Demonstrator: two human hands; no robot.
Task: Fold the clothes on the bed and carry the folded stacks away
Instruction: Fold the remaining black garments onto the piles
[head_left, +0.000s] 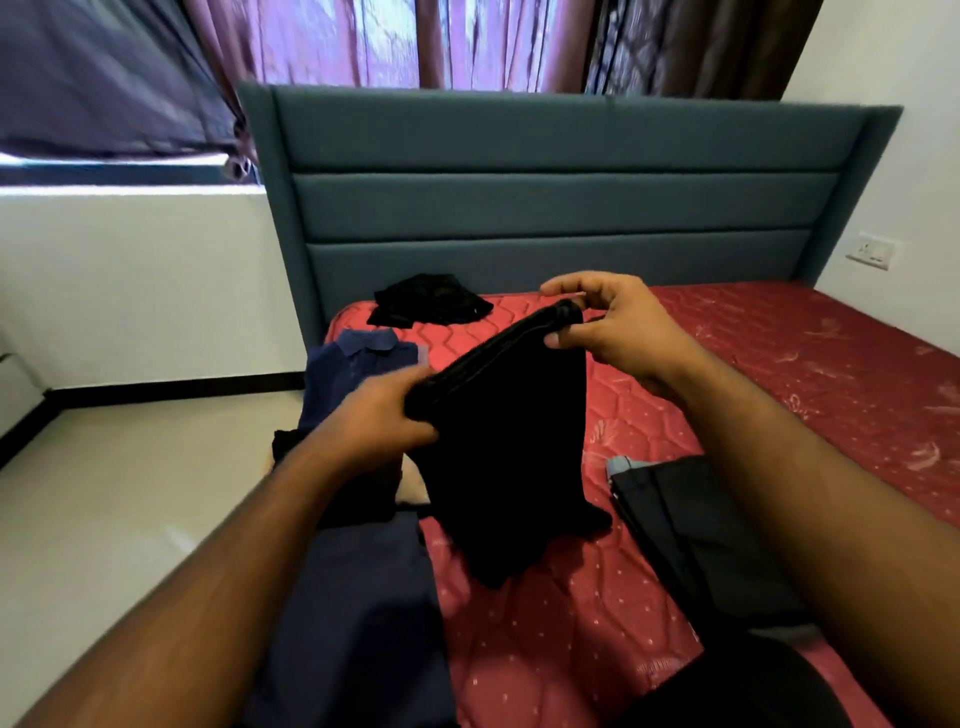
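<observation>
Black garment held up above the bed, top edge stretched slantwise between two hands, rest hanging down with its lower end just over the red quilted mattress. Left hand clenched around the lower left end of that edge, fingers wrapped into the cloth. Right hand higher and farther back, pinching the upper right end between thumb and fingertips, remaining fingers curled. Both grips grasping the same garment.

Blue collared shirt lying near the left edge of the mattress, partly hidden behind the left hand and forearm. More dark blue cloth nearer the camera along the same edge; whether part of that shirt, cannot tell. Crumpled black clothing farther back, close to the grey-blue padded headboard. Folded dark pile on the mattress to the right of the hanging garment, a pale blue layer showing at its far corner, partly covered by the right forearm.

Curtains above the headboard. Wall socket on the white wall at right. Pale tiled floor at left.
</observation>
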